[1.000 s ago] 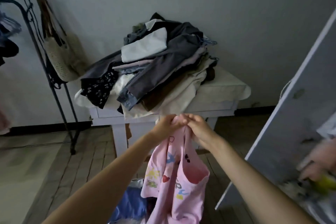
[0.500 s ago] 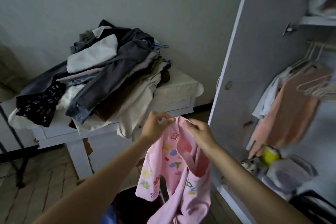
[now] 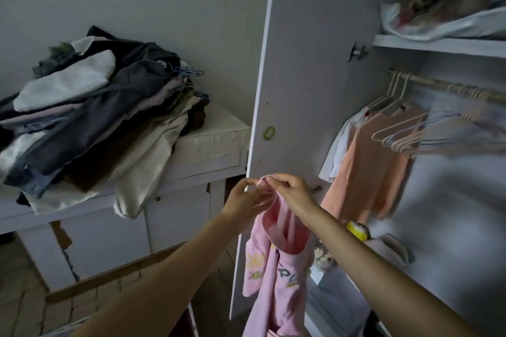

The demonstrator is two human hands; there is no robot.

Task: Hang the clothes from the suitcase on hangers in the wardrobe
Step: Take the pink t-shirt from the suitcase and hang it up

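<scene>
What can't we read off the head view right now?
- Suitcase: not seen in the head view.
- Pink printed children's top: hem cut off by the bottom edge; print blurred.
- Left hand and right hand: grip partly covered by fabric.
- Empty wire hangers: motion-blurred, uncountable.
- Wooden wardrobe rail: runs off the right edge.

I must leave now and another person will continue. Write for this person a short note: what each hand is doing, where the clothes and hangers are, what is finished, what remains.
Left hand and right hand: both pinch the top edge of the pink top, which hangs down in front of the open wardrobe door.
Empty hangers hang on the rail, right of the peach garment already hung there.
Done: at least that peach garment, with a white one beside it, is on the rail.
Left: take a hanger, put the pink top on it, hang it. The suitcase is not in view; a pile of clothes lies on the white table.
</scene>
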